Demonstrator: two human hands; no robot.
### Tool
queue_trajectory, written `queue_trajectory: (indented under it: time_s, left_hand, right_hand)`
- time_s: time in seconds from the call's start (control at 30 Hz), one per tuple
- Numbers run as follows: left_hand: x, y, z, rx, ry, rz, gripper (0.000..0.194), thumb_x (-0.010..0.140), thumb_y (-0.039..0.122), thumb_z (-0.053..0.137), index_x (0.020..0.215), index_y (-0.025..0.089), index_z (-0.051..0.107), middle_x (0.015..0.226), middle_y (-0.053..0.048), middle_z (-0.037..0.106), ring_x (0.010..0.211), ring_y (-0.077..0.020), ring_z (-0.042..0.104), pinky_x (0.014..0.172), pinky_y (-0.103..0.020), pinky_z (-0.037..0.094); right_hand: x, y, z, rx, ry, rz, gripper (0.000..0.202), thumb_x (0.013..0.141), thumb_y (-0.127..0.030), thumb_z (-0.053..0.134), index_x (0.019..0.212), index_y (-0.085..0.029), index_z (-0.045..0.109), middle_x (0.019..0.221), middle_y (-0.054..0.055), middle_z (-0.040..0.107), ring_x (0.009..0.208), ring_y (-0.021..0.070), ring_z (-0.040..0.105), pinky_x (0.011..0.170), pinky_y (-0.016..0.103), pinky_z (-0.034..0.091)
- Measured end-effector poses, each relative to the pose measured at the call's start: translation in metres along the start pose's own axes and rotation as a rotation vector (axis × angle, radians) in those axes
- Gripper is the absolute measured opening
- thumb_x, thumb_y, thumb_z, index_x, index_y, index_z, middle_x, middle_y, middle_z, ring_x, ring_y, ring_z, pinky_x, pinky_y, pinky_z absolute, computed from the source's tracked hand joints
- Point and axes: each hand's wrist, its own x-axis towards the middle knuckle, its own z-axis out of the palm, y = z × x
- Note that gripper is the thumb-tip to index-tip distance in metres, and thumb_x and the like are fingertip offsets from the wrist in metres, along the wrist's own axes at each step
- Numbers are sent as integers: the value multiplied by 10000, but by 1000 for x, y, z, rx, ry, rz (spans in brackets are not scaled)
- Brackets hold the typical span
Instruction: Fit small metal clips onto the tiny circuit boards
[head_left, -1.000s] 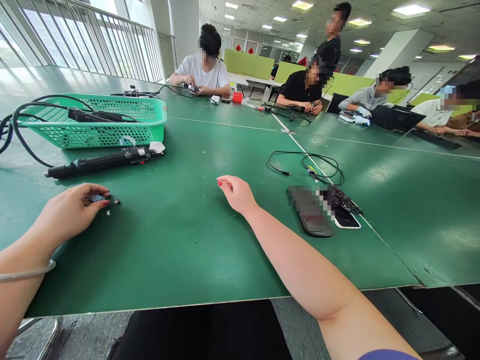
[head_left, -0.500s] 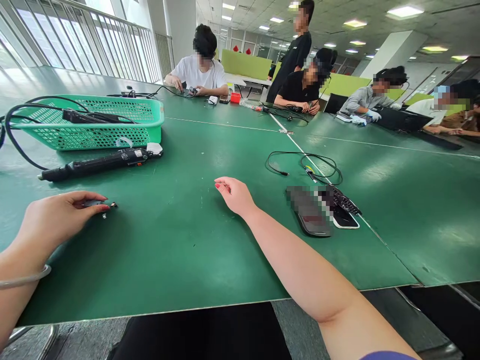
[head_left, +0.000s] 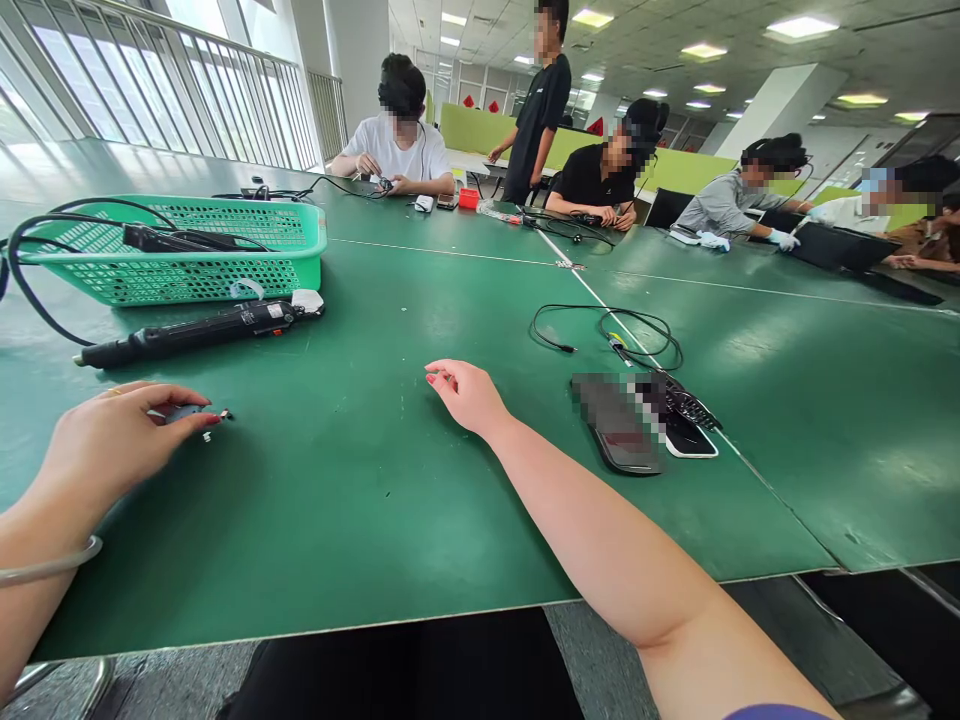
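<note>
My left hand (head_left: 120, 435) rests low on the left of the green table (head_left: 337, 540), thumb and fingers closed round a small greyish piece (head_left: 180, 411) that they partly hide. Tiny bits (head_left: 208, 436) lie at its fingertips. Beyond it sits a black pen-shaped electric tool (head_left: 195, 332) with a cable, in front of a green mesh basket (head_left: 300, 235). My right hand (head_left: 469, 395) is near the middle of the table, its fingers curled together; whether anything is inside them is hidden.
To the right lie a looped black cable (head_left: 645, 320), a dark case (head_left: 619, 430) and a white-edged phone (head_left: 691, 440). Several people sit or stand across the table, with a red box (head_left: 469, 198) near one. The table's front edge runs close to me.
Both my hands stay almost where they were. The standing person in black has moved left, and the gloved person's hand has shifted right with the black panel.
</note>
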Motion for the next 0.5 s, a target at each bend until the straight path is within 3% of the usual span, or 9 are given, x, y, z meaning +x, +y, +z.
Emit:
queue_trajectory:
  time_s: [0.3,0.5]
  left_hand:
    - [6,-6,5,-5,-99,-13,342,805,471,565,1045,259,685,1018,-10,706,919,-200,617,714,-241,384]
    - [5,-8,5,-90,-48,-54,403,732,548,588,1007,274,693,919,-2,713,868,-218,622,703,-258,379]
  right_hand:
    - [-1,1,2,-18,-21,-11,275,929,-335,485,1090,-200,662,793,2,648,684,108,524,682,273,417]
    - [0,2,2,-27,-26,-17,291,929,-342,477,1095,-192,662,785,3,645,700,112,530,690,276,415]
